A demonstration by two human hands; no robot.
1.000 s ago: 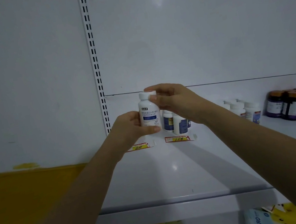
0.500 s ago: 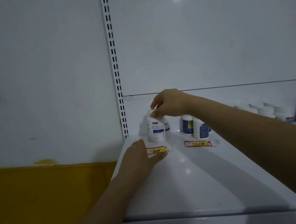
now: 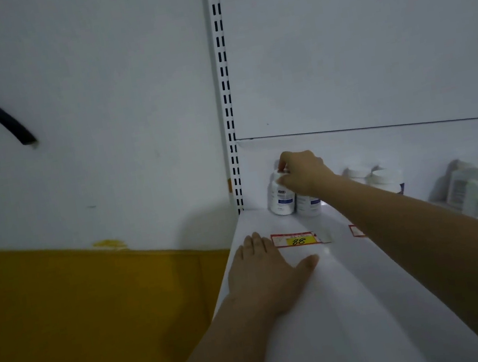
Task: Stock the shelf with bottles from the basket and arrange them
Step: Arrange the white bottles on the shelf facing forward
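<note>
Beside corner bottle (image 3: pixel 280 202), second bottle (image 3: pixel 308 206) (upright)

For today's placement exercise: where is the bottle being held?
Head view: the white bottle stands at the shelf's back-left corner, beside a second bottle, its cap held by the right hand.

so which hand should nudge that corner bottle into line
Right. The right hand grips the bottle at its top; the left hand lies flat on the shelf, apart from it.
</note>
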